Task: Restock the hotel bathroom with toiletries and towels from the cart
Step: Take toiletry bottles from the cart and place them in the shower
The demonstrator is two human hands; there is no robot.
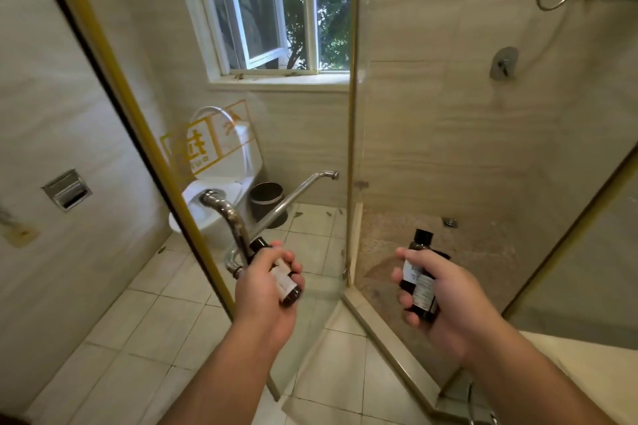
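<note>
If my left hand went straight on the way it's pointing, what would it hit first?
Probably the chrome door handle just ahead of your left hand, which grips a dark bottle. Depth is unclear, so it could pass beside it.

The upright gold-edged glass shower panel splits the room. Left of it, the person's left grip curls round a small dark brown bottle with a white label, just beside the curved chrome door handle. Right of the panel, the right grip holds a dark brown black-capped bottle cap-up above the speckled brown shower floor, with what looks like a second labelled bottle pressed against it. Farther left of the panel sit a white ceramic toilet and a round dark waste bin. Higher up is a white-framed window, ajar. Right of the panel, a round chrome shower valve sits on the wall.
</note>
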